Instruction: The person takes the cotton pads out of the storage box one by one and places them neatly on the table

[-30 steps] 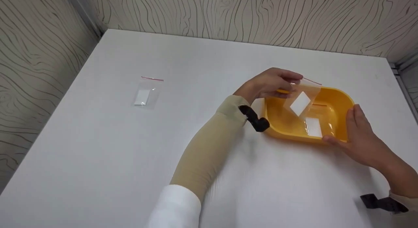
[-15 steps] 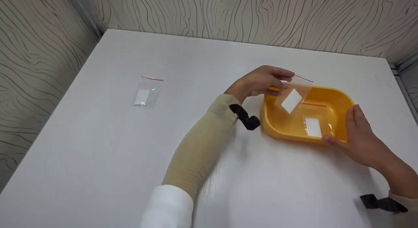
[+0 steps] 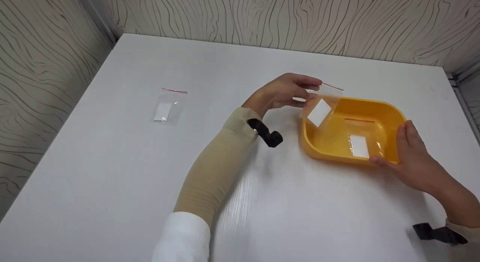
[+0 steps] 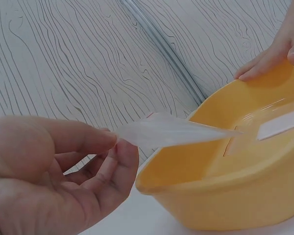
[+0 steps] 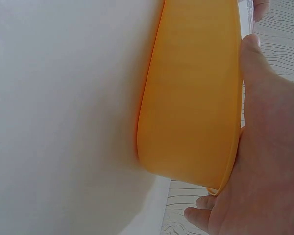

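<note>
My left hand (image 3: 283, 91) pinches a small clear zip bag (image 3: 335, 95) with a red seal line and a white rectangular piece inside. In the head view it overlaps the far left rim of a yellow plastic basin (image 3: 330, 155); the left wrist view shows the bag (image 4: 171, 131) nearly edge-on, held between thumb and fingertips. A second zip bag (image 3: 359, 145), also with a white piece, lies inside the basin. My right hand (image 3: 420, 160) rests with straight fingers on the basin's right rim, its thumb on the front rim (image 5: 257, 63).
A third zip bag (image 3: 167, 108) with a white piece lies on the left part of the white table (image 3: 112, 179). Walls with a wood-grain pattern (image 3: 262, 18) rise behind the table and on its left. Each wrist carries a black camera mount (image 3: 264, 134).
My left hand has moved left with the zip bag, from over the middle of the basin to its far left rim. The right hand, the basin and the other bags stay in place.
</note>
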Motion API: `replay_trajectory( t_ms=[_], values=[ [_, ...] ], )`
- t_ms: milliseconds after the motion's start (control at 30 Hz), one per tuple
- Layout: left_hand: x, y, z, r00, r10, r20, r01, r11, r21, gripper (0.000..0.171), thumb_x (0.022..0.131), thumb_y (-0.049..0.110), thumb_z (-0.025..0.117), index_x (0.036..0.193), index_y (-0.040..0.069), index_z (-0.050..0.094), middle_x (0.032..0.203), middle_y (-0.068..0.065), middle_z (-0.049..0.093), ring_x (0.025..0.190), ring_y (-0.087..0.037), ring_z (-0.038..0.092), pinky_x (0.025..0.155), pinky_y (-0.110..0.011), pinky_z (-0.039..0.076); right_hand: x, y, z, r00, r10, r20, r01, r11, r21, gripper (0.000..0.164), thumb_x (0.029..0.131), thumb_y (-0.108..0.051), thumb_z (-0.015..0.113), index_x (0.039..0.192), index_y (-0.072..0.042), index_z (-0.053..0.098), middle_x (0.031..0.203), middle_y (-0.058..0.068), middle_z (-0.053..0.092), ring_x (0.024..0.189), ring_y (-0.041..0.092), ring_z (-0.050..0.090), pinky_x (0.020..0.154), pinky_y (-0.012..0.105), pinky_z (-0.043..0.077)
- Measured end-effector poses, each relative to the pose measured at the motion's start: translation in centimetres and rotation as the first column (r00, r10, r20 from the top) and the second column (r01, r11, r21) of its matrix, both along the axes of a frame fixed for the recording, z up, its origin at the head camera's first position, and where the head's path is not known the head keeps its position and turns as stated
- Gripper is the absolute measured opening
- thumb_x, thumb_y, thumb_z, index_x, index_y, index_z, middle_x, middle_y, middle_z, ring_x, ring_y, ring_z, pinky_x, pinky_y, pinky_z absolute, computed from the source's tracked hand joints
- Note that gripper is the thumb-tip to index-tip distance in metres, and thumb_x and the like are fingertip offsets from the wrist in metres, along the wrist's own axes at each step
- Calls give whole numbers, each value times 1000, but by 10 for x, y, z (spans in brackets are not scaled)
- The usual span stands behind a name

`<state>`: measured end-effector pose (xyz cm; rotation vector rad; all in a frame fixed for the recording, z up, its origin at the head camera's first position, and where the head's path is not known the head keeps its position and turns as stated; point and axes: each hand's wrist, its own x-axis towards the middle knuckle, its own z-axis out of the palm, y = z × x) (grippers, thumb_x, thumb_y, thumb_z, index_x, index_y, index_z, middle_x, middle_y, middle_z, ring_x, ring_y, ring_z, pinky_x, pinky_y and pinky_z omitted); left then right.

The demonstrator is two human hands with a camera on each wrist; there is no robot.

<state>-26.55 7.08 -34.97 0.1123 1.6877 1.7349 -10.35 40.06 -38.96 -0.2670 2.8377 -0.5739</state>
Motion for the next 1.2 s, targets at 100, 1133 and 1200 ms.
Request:
replay_trajectory(
  t_ms=[100, 1133, 1200],
  values=[
    [-1, -7, 0, 1000, 4, 2, -4, 1000, 13, 42, 93, -6, 68, 129, 16, 70, 117, 4, 67, 95, -16, 66, 83, -28, 60, 0, 0, 0, 1000, -1, 0, 1, 1000, 9, 113, 100, -46, 61, 149, 13, -22, 157, 33, -30, 146, 54, -22, 116, 68, -5],
    [-2, -67, 0, 1000, -6, -17, 7, 998, 63, 47, 96, -7, 63, 139, 10, 62, 138, -6, 59, 109, -19, 66, 93, -31, 58, 1, -1, 2, 999, -25, 21, 25, 1000, -11, 116, 99, -44, 65, 149, 13, -23, 158, 33, -30, 146, 56, -18, 114, 72, 1],
    [-2, -73, -2, 1000, 8, -10, -7, 999, 53, 47, 96, -7, 64, 140, 10, 62, 136, -5, 60, 107, -18, 66, 92, -30, 58, 2, -2, 3, 1000, -22, 22, 23, 1000, -17, 116, 99, -44, 65, 149, 12, -23, 158, 32, -30, 146, 56, -18, 114, 72, 0]
  ],
)
